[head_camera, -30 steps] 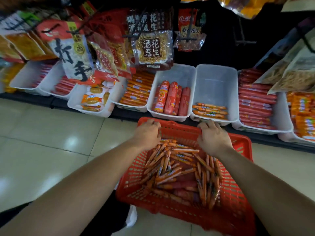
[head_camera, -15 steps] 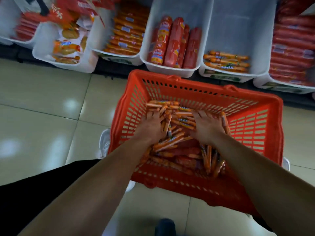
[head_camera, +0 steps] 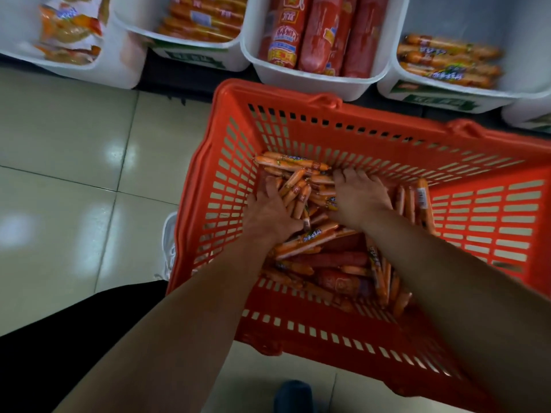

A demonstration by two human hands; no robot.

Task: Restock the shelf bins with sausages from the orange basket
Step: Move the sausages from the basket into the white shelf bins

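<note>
The basket (head_camera: 343, 120) is orange moulded plastic, its walls pierced with rows of rectangular slots and its thick rim rounded at the corners; it sits on glossy pale floor tiles (head_camera: 74, 144), just near of a row of smooth white plastic bins (head_camera: 313, 84). Inside lies a loose heap of sausages (head_camera: 307, 239): thin orange sticks in shiny film with small printed labels, crossing one another at all angles, and beneath them a few thicker dark red ones. Both bare forearms reach down into the basket from the near side. The left hand (head_camera: 268, 214) lies palm down on the left part of the heap, fingers (head_camera: 272, 189) spread and curved over the sticks, touching them, with several sticks poking out to the right of its fingertips. The right hand (head_camera: 359, 198) presses on the far middle of the heap, fingers bent and tips buried among the sausages, so whether it clasps any cannot be told. Between the two hands a bunch of sticks stands up. More sticks lie along the right wall, beside the right wrist. In the far bins sit fat red sausages (head_camera: 322, 34), upright and glossy, and to their right a low layer of orange sticks (head_camera: 447, 61).
</note>
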